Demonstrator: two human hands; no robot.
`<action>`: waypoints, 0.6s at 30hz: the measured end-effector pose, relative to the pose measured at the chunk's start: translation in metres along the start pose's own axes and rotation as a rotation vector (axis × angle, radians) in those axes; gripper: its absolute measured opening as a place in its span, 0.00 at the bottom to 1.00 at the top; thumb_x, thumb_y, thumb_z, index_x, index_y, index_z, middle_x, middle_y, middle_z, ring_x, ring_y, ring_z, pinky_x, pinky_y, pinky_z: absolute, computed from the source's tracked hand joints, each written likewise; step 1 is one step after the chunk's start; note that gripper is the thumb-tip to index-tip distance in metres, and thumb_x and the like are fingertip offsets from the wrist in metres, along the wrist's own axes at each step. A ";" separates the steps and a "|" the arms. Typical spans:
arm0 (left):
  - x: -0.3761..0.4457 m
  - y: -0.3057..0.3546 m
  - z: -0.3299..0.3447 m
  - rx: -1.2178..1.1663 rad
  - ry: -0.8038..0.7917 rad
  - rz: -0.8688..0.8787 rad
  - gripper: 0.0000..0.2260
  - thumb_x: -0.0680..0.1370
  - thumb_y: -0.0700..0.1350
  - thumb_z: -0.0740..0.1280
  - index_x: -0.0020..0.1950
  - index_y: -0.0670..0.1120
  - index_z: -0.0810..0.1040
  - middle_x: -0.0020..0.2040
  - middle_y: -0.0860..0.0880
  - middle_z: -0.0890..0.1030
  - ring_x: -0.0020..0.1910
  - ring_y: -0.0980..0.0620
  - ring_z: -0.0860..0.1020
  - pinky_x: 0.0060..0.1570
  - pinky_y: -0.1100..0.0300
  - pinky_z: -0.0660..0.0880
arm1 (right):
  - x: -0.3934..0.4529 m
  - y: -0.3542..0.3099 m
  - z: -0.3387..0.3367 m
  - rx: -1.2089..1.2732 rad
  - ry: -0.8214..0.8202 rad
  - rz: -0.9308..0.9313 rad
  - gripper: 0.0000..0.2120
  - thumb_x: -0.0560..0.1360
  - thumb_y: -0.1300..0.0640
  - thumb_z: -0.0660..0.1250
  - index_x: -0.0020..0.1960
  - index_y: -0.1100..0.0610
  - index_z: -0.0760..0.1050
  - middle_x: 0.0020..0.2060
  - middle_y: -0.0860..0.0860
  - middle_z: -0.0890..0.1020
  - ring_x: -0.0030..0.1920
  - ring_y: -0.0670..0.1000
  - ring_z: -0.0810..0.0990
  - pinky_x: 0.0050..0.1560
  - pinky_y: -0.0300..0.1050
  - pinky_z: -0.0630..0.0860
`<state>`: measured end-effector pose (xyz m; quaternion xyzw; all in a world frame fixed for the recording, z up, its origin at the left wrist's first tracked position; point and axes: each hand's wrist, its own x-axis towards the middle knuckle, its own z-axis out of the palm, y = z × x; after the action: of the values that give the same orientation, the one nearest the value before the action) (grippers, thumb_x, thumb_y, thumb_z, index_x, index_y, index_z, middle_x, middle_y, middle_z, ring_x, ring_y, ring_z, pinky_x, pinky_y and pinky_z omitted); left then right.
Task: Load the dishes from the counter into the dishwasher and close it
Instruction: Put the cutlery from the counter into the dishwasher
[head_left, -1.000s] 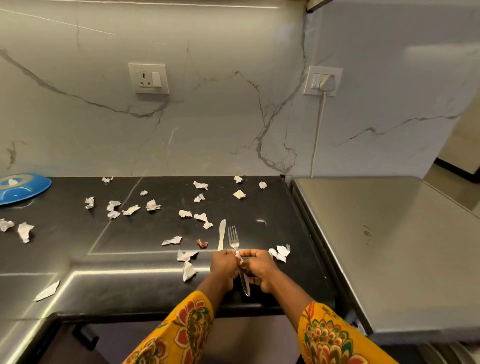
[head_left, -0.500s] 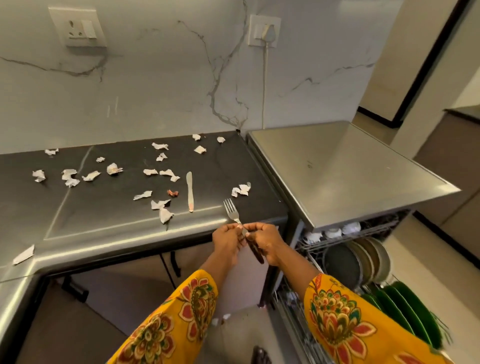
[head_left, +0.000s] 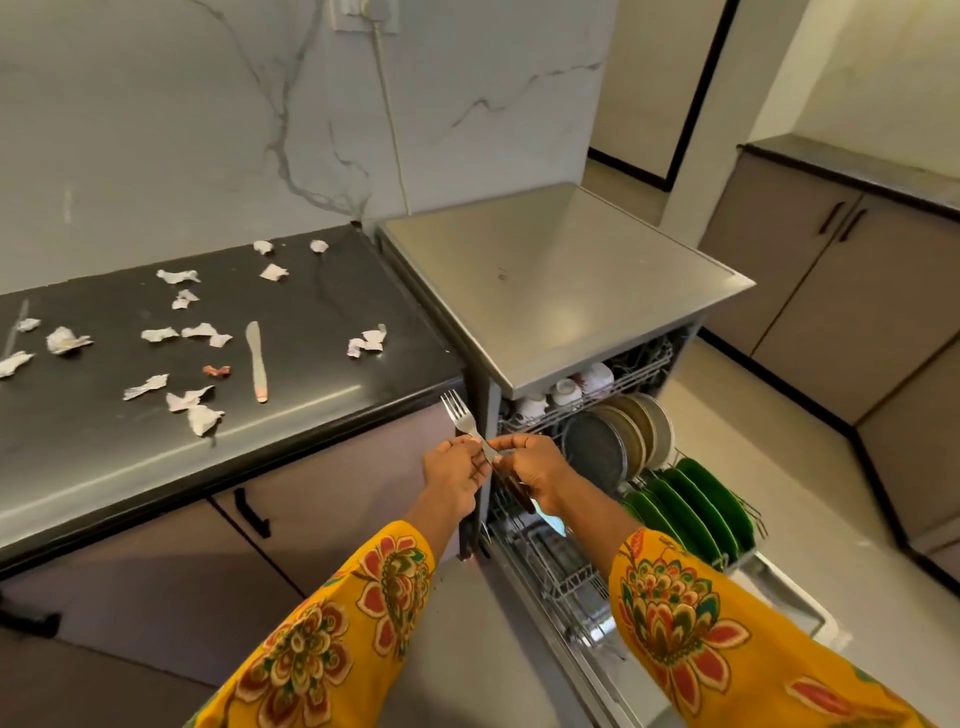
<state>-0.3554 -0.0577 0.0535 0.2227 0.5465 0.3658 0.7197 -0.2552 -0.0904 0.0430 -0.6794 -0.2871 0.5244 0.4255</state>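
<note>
Steel fork (head_left: 464, 422) is off the counter (head_left: 332, 322), held in the air between the counter edge and the open dishwasher (head_left: 561, 291), tines up and tilted away to the left. I've got both hands on it: left hand (head_left: 453, 475) pinching the neck just below the tines, right hand (head_left: 540, 474) curled round the dark handle lower down. Fingers of both closed on the fork, nothing slack.

Pale knife (head_left: 255, 360) lies flat on the black counter, among scattered paper scraps (head_left: 195, 405). Dishwasher racks are pulled out: cups (head_left: 566, 391) in the upper rack, round metal plates (head_left: 618, 439) standing on edge below, green plates (head_left: 691, 499) upright in the lower rack to the right. Yellow floral sleeves (head_left: 670, 613) on both arms.
</note>
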 end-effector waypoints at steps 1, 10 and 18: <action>0.000 -0.006 0.006 -0.006 0.000 -0.013 0.07 0.78 0.32 0.62 0.41 0.41 0.74 0.35 0.44 0.75 0.34 0.51 0.75 0.40 0.59 0.75 | -0.002 0.004 -0.009 -0.004 -0.003 0.009 0.12 0.75 0.70 0.63 0.57 0.64 0.77 0.46 0.58 0.81 0.40 0.48 0.79 0.38 0.37 0.76; 0.005 -0.076 0.069 0.018 0.084 -0.130 0.09 0.78 0.32 0.62 0.40 0.41 0.71 0.35 0.44 0.75 0.33 0.51 0.74 0.37 0.60 0.74 | -0.004 0.055 -0.097 -0.061 0.004 0.184 0.12 0.75 0.68 0.64 0.57 0.61 0.78 0.33 0.54 0.78 0.30 0.49 0.68 0.31 0.39 0.65; 0.019 -0.141 0.113 0.066 0.134 -0.249 0.07 0.80 0.34 0.60 0.42 0.41 0.72 0.34 0.45 0.72 0.33 0.51 0.72 0.36 0.59 0.74 | 0.001 0.103 -0.165 -0.017 -0.038 0.293 0.15 0.74 0.71 0.62 0.57 0.60 0.77 0.37 0.54 0.78 0.29 0.47 0.71 0.29 0.39 0.69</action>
<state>-0.2058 -0.1234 -0.0255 0.1515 0.6285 0.2696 0.7137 -0.1026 -0.1842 -0.0335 -0.7074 -0.1975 0.5913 0.3331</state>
